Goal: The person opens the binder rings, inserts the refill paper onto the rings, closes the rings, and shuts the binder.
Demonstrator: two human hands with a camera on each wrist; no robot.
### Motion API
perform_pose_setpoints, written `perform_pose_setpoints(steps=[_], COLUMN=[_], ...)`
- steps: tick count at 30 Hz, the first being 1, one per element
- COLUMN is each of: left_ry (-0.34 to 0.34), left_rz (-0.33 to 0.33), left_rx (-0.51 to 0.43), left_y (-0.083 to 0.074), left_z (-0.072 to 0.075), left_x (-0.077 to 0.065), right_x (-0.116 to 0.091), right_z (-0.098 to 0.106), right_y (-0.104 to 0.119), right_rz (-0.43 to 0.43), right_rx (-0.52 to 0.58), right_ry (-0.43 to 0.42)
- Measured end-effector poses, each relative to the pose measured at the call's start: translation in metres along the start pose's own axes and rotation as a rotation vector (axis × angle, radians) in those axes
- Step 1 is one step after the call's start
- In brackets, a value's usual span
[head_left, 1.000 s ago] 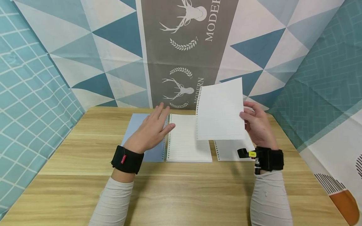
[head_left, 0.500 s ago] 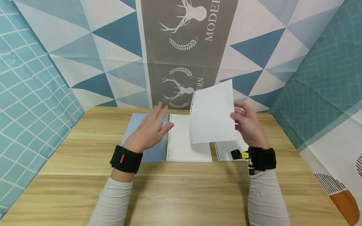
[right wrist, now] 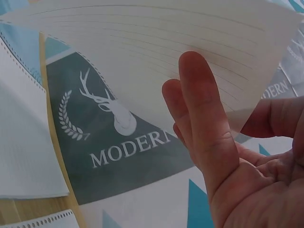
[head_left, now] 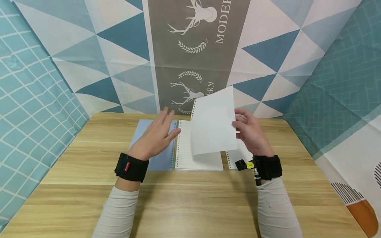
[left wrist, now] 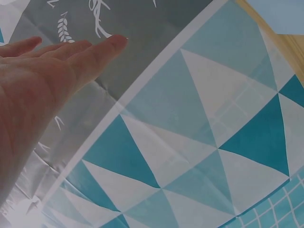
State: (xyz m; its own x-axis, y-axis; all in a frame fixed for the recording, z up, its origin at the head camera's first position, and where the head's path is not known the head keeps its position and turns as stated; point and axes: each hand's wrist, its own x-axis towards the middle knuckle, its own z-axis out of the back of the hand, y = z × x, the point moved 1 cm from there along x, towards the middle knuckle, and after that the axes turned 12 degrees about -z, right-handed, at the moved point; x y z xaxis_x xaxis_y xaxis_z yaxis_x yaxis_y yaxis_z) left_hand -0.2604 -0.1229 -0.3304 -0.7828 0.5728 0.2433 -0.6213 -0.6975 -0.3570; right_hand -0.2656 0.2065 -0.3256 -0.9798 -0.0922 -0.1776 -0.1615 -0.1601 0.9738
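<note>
My right hand [head_left: 251, 132] pinches the right edge of a white ruled sheet [head_left: 212, 122] between thumb and fingers. Punched holes run down the sheet's left edge. It hangs tilted in the air over a stack of lined loose-leaf paper [head_left: 183, 158]. In the right wrist view the fingers [right wrist: 204, 99] lie against one face of the lifted sheet [right wrist: 142, 42]. My left hand [head_left: 156, 135], fingers straight and thumb spread, hovers above a blue notebook cover [head_left: 160, 162] with holes along its right edge. Only wall cloth lies behind the left hand [left wrist: 61, 66] in the left wrist view.
More white punched paper [head_left: 233, 160] lies right of the stack, partly hidden by the lifted sheet and right hand. All the paper rests toward the back of the wooden table [head_left: 190, 205]. A patterned cloth wall [head_left: 125, 66] rises directly behind the table's far edge.
My right hand has carried the sheet leftward and slightly down, from over the right-hand paper to above the middle stack. The left hand has drifted slightly left.
</note>
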Motion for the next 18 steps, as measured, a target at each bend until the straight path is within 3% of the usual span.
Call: perform_pose_setpoints(steps=[18], left_ry=[-0.001], left_rz=[0.010], left_rx=[-0.004], left_y=[0.001], left_z=[0.000], left_x=[0.000], right_x=[0.010], right_z=[-0.034], right_y=[-0.006], right_rz=[-0.013], right_rx=[0.047], right_ry=[0.122])
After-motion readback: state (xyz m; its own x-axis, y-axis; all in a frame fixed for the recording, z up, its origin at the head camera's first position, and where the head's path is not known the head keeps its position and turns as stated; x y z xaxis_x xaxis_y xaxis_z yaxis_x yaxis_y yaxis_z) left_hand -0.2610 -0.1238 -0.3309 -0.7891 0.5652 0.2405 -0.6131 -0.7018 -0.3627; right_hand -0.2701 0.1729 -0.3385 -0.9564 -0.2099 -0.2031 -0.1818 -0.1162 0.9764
